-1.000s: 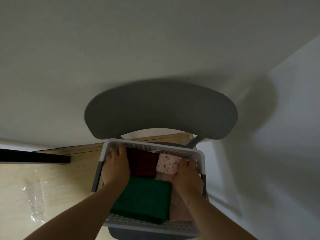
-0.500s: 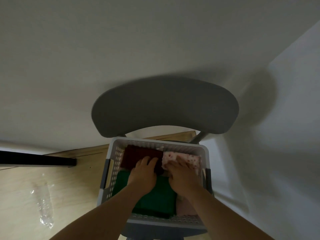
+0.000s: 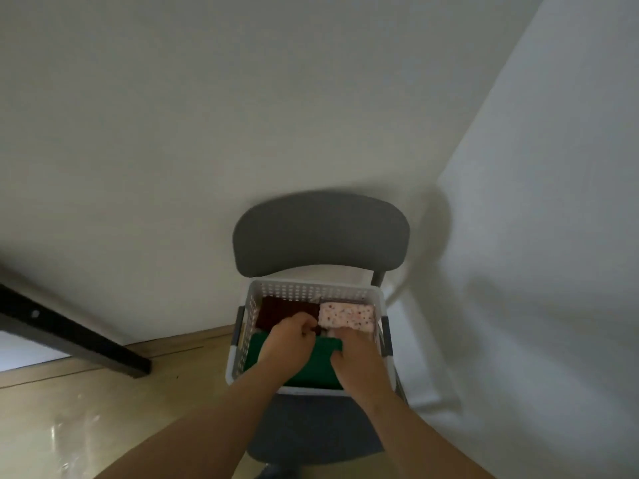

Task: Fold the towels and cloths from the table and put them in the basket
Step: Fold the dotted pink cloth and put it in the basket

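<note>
My left hand is down inside the basket, its fingers curled in tight over the near edge of the dark red cloth. From this angle I cannot tell whether they actually pinch that edge or only rest against it. My right hand is in the right side of the basket, knuckles up, with its fingers tucked down into the gap between the floral cloth and the green towel. The fingertips are hidden, so I cannot tell what they have hold of, if anything.

The basket is white plastic with perforated walls and sits on the seat of a grey chair, close under the curved backrest. I count 3 folded pieces inside. The dark red cloth lies far left and the floral cloth far right, the 2 just beside each other. The green towel fills the near half, and both my forearms cross over it.

A black table leg slants across the left of the scene, ending on the wooden floor. The chair stands in a corner of pale walls.
</note>
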